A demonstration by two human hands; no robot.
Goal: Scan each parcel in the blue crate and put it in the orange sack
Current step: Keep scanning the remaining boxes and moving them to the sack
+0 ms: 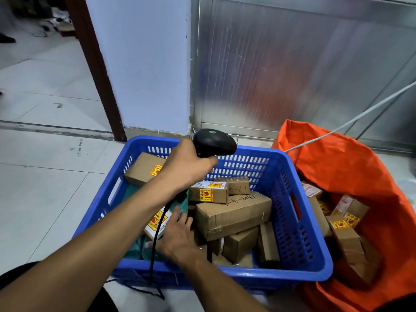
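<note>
Presently, left hand (186,167) grips a black handheld barcode scanner (213,143) above the far-left part of the blue crate (299,224); its black cable (157,235) hangs down over the crate's near rim. Right hand (177,237), fingers spread and relaxed, rests on a white-labelled parcel (157,224) and green bag (135,246) at the crate's near-left corner. Brown cardboard parcels (231,215) fill the crate. Just right of it stands the orange sack (351,172), open, holding several parcels.

head view, looking steeply down, close over blue crate (299,221), floor
</note>
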